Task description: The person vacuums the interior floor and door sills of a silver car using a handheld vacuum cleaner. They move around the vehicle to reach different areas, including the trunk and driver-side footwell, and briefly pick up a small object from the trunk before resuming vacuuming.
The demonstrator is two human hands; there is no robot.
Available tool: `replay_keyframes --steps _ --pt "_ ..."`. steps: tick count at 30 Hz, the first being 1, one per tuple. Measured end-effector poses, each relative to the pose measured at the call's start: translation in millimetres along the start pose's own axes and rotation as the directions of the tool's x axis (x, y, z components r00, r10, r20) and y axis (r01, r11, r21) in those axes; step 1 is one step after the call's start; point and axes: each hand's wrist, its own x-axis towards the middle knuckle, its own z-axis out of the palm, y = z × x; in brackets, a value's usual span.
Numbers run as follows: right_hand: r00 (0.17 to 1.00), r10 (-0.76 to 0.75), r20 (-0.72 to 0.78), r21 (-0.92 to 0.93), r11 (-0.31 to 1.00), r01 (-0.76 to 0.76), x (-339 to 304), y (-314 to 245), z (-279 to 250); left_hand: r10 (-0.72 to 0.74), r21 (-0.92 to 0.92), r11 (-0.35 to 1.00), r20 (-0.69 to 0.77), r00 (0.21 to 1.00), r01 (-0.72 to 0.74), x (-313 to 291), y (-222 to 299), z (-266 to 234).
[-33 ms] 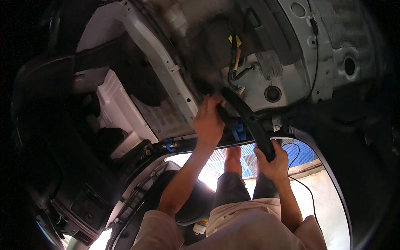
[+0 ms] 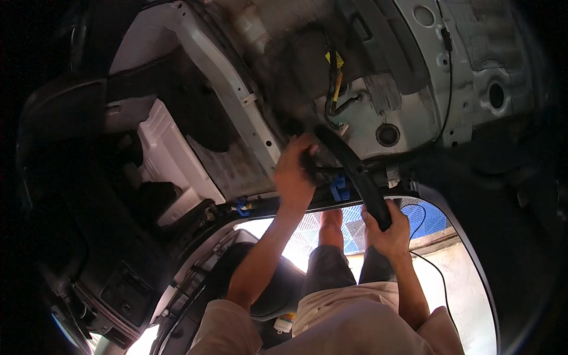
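My right hand (image 2: 389, 229) is wrapped round the lower end of a thick black curved tube (image 2: 355, 167), which looks like a vacuum wand. Its far end reaches the bare metal floor of a stripped car interior. Close to that end, my left hand (image 2: 294, 171) is closed round a small dark object (image 2: 307, 165), blurred by motion; its kind cannot be made out. A metal cross rail (image 2: 231, 86) runs just left of my left hand. Beyond the tube's tip lies a cable with yellow tape (image 2: 335, 77).
A blue clip (image 2: 339, 188) and a second blue connector (image 2: 242, 205) sit along the door sill. To the left is a pale plastic panel (image 2: 177, 158). A thin black cable (image 2: 449, 71) hangs down the right side. Below, a black seat (image 2: 231, 266) stands near my left arm.
My left hand has turned slightly and shifted a little down and left with the dark object, now blurred. My right hand and the tube stay almost where they were.
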Motion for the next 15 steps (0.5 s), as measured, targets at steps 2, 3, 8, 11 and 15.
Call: replay_keyframes --steps 2,3,8,11,15 --pt "1.000 0.020 0.016 -0.002 1.000 -0.020 4.4 -0.9 0.7 0.007 -0.207 0.977 -0.227 0.974 -0.055 -3.5 -5.8 1.9" --pt "1.000 0.004 0.030 -0.030 1.000 -0.003 8.4 -2.4 1.1 0.013 -0.222 0.974 -0.158 0.987 -0.049 -5.8 -7.4 2.1" --pt "0.998 0.031 0.060 -0.022 0.999 -0.030 36.1 -13.7 1.5 -0.131 -0.364 0.927 -0.092 0.987 0.089 -19.6 -3.1 -16.3" --pt "0.997 -0.005 0.075 -0.060 0.998 0.010 45.4 -19.0 -3.6 -0.054 -0.276 0.961 -0.245 0.968 -0.016 -30.1 -2.6 -47.7" --pt "0.993 0.001 0.118 -0.012 1.000 0.000 49.7 -29.1 -6.5 -0.148 -0.335 0.942 -0.398 0.905 0.006 -45.2 -12.6 -82.0"
